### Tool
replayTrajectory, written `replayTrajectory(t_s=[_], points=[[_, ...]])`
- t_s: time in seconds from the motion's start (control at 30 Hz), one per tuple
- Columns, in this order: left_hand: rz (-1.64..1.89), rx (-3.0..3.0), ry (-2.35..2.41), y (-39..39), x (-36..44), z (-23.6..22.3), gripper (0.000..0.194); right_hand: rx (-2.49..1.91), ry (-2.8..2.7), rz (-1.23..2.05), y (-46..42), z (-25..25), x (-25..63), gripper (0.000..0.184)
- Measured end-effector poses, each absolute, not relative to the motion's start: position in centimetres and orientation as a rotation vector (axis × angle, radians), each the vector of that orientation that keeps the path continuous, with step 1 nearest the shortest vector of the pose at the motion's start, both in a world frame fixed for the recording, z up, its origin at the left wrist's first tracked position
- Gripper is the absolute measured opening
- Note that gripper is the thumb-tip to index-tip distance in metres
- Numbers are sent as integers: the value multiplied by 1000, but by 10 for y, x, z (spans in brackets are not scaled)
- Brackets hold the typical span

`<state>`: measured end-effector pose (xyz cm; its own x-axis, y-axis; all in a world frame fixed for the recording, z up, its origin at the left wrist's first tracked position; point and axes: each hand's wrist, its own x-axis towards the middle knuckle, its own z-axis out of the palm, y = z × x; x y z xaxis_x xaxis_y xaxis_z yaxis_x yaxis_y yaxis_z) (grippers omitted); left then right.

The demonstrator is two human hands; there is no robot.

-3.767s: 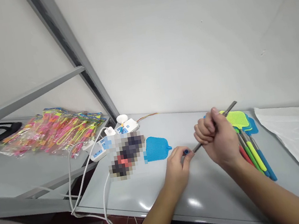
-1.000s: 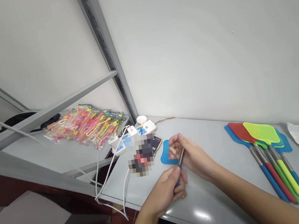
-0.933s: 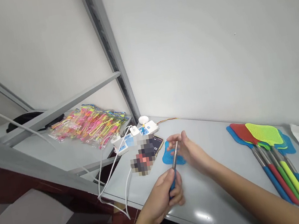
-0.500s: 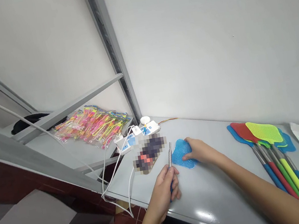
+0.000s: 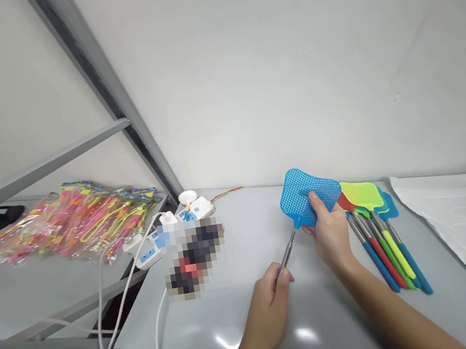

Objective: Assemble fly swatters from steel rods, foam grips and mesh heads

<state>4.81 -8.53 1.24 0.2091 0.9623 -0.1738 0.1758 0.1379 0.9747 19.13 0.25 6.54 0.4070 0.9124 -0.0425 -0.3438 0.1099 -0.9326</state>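
Note:
Above the table, my right hand (image 5: 332, 238) pinches a blue mesh fly swatter head (image 5: 296, 194), thumb on its front face. My left hand (image 5: 272, 305) is closed around the handle of a thin metal telescopic rod (image 5: 288, 250), whose grip is mostly hidden by the fingers. The rod's tip meets the socket at the bottom corner of the blue head; how deep it sits I cannot tell. Just right of my right hand lies a bunch of fly swatters (image 5: 379, 245) in blue, red, green and yellow, their mesh heads toward the wall.
On the left, a power strip (image 5: 196, 208) with white cables lies by a blurred-out dark object (image 5: 197, 259). Behind a metal shelf post (image 5: 140, 148), bagged colourful items (image 5: 97, 213) are piled. A white plastic bag (image 5: 465, 220) covers the table's right side.
My right hand has lifted the blue head off the table and turned it, moving right. The rod in my left hand has tilted and now meets the head's socket. The view has shifted right.

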Motion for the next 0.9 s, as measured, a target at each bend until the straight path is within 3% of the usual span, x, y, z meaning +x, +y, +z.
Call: replayTrajectory(t_s=[0.4,0.9], points=[[791,1360,1257,-84,46,10,38,-1160,-562,1029,1,56,184,42],[787,1183,1065,-80,44,19,39,-938,-804,1233,0,66,187,34]])
